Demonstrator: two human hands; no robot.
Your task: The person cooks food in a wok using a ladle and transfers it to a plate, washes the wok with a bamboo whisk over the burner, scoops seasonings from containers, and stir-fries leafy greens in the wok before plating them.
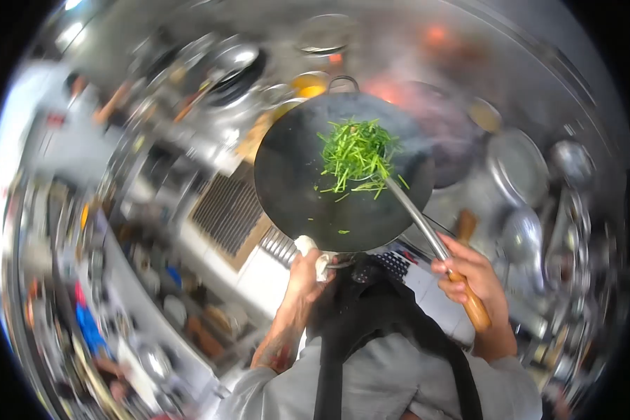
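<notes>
A large dark wok [294, 182] fills the middle of the view, with a heap of cut green vegetables [357, 154] in its upper half and a few loose bits lower down. My left hand [306, 274] is closed round a white cloth [322, 267] at the wok's near rim, by its handle. In my right hand [477, 280] is the wooden handle of a long metal ladle [427, 227]. The ladle's head reaches into the greens and is mostly hidden by them.
Steam and a red glow lie beyond the wok, near a second wok [451, 133]. Metal bowls and a lid [518, 168] stand at right. A slatted grate [227, 210] is at left. Another person [84, 98] is at the far left.
</notes>
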